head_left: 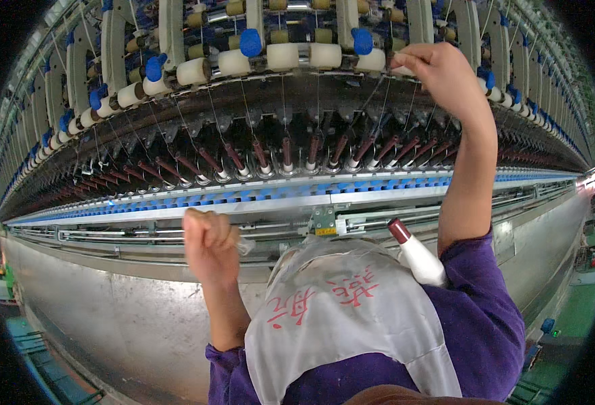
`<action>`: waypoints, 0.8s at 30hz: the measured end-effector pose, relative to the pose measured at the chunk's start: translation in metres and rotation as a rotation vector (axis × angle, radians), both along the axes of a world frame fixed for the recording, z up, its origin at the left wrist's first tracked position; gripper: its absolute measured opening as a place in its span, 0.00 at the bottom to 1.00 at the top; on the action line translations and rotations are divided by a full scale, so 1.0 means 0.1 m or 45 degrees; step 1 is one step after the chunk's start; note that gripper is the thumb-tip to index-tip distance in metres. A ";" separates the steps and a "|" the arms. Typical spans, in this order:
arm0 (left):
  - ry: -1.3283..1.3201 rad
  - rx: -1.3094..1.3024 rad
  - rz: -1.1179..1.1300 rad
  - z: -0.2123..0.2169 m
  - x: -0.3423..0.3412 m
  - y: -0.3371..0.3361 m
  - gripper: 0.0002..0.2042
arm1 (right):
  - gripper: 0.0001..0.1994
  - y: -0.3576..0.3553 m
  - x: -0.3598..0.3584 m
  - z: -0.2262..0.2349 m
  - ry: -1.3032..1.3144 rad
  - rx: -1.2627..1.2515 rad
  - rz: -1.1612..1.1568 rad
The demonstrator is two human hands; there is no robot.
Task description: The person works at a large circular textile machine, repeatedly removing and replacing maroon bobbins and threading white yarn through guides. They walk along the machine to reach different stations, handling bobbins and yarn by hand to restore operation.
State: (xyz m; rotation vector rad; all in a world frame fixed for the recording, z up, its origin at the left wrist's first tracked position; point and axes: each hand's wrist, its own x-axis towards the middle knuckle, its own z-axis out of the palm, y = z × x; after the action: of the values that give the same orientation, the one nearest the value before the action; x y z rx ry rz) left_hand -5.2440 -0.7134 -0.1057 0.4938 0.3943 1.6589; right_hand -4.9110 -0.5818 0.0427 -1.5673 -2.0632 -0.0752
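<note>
My right hand (443,77) is raised at the row of white rollers (282,57), its thumb and forefinger pinched together beside one of them. Whatever lies between those fingertips is too small to make out. Lower down, my left hand (210,246) is curled closed in front of the machine's lower rail, slightly blurred. A wispy whitish bit (245,246) shows at its edge; what the fingers hold is hidden. A bobbin of white yarn (422,264) on a dark red tube leans against my white apron (351,304), next to my right upper arm.
Below the rollers runs a long curved row of dark red spindle tubes (287,154), with fine threads coming down to them. Blue knobs (250,42) stick out above the rollers. A blue-and-white rail (264,199) and metal rods (142,234) cross in front of me.
</note>
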 end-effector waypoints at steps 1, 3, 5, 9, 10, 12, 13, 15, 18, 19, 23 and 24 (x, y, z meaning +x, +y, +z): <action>-0.020 -0.078 -0.076 -0.11 0.02 0.03 0.09 | 0.11 0.13 0.06 0.05 -0.119 0.101 -0.079; 0.045 -0.059 -0.136 -0.29 0.01 -0.01 0.09 | 0.09 0.42 0.15 0.10 -0.373 0.075 -0.224; 0.071 -0.124 -0.124 -0.40 -0.03 -0.10 0.10 | 0.08 0.65 0.19 0.04 -0.410 0.068 -0.392; 0.077 -0.222 -0.039 -0.56 -0.14 -0.25 0.10 | 0.08 1.07 0.10 -0.21 -0.444 0.173 -0.280; 0.075 -0.236 -0.024 -0.60 -0.16 -0.29 0.10 | 0.07 1.15 0.07 -0.28 -0.585 0.112 -0.326; 0.077 -0.259 -0.001 -0.66 -0.18 -0.35 0.10 | 0.09 1.21 0.06 -0.40 -0.635 0.303 -0.176; 0.083 -0.272 0.008 -0.69 -0.19 -0.38 0.10 | 0.11 1.21 0.05 -0.48 -0.646 0.387 -0.083; 0.102 -0.311 0.027 -0.72 -0.20 -0.43 0.10 | 0.14 1.27 0.04 -0.50 -0.670 0.136 -0.145; 0.123 -0.352 0.014 -0.74 -0.20 -0.43 0.10 | 0.12 1.27 0.08 -0.48 -0.682 0.199 -0.099; 0.128 -0.355 -0.007 -0.74 -0.19 -0.42 0.10 | 0.10 1.27 0.10 -0.46 -0.625 0.248 -0.047; 0.144 -0.355 -0.051 -0.76 -0.18 -0.36 0.09 | 0.10 1.22 0.20 -0.30 -0.746 0.231 -0.285; 0.141 -0.323 -0.064 -0.77 -0.18 -0.34 0.09 | 0.10 1.20 0.21 -0.28 -0.494 0.055 -0.465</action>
State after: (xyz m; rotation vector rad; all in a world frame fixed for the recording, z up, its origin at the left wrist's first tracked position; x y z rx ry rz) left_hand -5.2622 -0.7479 -0.1826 0.4027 0.6592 1.5113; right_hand -4.8896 -0.4620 0.0148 -2.0091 -2.0003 -0.5948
